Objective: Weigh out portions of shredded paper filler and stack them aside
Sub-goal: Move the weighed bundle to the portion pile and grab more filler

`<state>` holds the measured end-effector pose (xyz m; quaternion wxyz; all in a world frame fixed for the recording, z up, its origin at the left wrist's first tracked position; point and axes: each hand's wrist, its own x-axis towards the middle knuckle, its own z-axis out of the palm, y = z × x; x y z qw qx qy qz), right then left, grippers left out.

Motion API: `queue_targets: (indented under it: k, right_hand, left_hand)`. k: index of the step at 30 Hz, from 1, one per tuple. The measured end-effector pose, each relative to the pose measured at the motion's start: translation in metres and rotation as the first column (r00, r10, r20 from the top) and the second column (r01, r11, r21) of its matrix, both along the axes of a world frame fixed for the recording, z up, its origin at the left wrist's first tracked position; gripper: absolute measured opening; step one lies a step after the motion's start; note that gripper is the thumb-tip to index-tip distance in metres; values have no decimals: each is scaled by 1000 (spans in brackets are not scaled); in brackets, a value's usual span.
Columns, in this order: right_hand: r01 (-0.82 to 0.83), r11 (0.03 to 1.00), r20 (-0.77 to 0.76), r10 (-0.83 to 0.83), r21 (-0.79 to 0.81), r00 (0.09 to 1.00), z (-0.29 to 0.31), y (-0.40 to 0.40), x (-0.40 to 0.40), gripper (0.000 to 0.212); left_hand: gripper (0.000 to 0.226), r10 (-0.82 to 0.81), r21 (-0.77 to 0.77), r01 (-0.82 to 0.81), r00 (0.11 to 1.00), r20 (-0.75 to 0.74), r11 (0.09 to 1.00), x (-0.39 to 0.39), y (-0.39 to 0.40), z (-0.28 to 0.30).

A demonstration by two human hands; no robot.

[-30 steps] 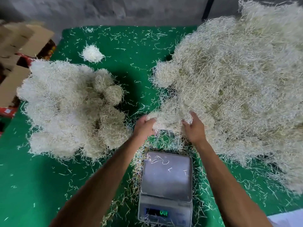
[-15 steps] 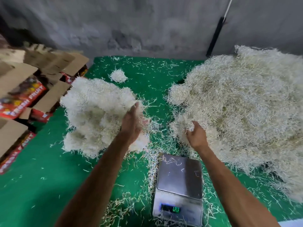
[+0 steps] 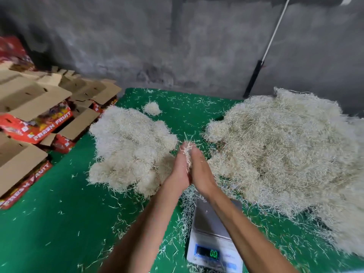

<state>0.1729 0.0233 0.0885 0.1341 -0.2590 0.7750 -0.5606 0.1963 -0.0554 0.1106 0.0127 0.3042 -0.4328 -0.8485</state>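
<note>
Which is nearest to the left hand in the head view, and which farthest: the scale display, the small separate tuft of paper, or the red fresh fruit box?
From the left hand:
1. Small tuft, beyond the hand at the far end of the green mat.
2. Scale display, near the bottom edge, toward the person.
3. Fresh fruit box, far off to the left.

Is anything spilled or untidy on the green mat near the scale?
Yes. Loose paper shreds lie scattered on the green mat, thickest along the left side of the scale. A small clump sits apart behind the left pile.
</note>
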Motion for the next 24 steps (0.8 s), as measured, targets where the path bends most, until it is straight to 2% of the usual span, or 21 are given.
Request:
queue_targets:
  k: [2, 4, 6, 8, 9, 11, 13, 14, 15, 16, 18, 20, 22, 24]
  right_hand:
    - [73, 996, -10, -74, -59, 997, -1, 2, 4, 48]
    - [181, 967, 39, -176, -177, 984, 0, 12, -2, 52]
    - [234, 958, -17, -240, -164, 971, 1, 25, -4, 51]
    - [151, 981, -118, -166, -125, 979, 0, 30, 3, 35]
    - [97, 991, -151, -111, -94, 982, -2, 30, 8, 38]
    - [49, 999, -260, -51, -12, 964, -4, 28, 14, 55]
    - [52, 999, -283, -54, -17, 958, -6, 32, 9, 57]
    - [63, 998, -253, -67, -22, 965, -7, 37, 5, 54]
    - [72, 997, -229, -73, -17, 971, -9, 43, 2, 50]
    - [69, 998, -229, -64, 12, 971, -13, 50, 0, 43]
    - [50, 993, -268, -20, 104, 963, -25, 65, 5, 30]
    - [28, 976, -318, 44, 218, 947, -35, 76, 16, 42]
    - [-36, 963, -344, 130, 267, 930, -40, 84, 29, 52]
    - [-112, 949, -366, 221, 296, 904, -40, 91, 42, 59]
  left_hand:
    - [56, -17, -33, 17, 1000, 11, 999, 5, 12, -2]
    - [55, -78, 24, 77, 995, 55, 997, 8, 20, 1]
    - [53, -104, 68, 100, 992, 64, 993, 9, 22, 10]
    - [55, -7, 180, 9, 1000, -9, 984, 8, 10, 10]
    - [59, 26, 244, -20, 999, -25, 970, 8, 9, 11]
    - [63, 47, 233, -42, 999, -16, 972, 14, 14, 4]
    - [57, -17, 218, 26, 999, -39, 976, 20, 25, -1]
    - [55, -57, 199, 55, 998, 6, 978, 18, 29, -6]
    - [58, -133, 325, 109, 990, 52, 939, 14, 31, -8]
    - [60, -202, 316, 166, 976, 82, 934, 12, 30, -9]
    - [69, -190, 371, 151, 979, 70, 916, 7, 22, -17]
    - [71, -92, 332, 61, 993, 77, 941, 9, 21, -24]
    - [59, 16, 292, -40, 996, 85, 956, 11, 22, -30]
    - [47, 21, 296, -10, 999, -35, 955, 24, 25, -45]
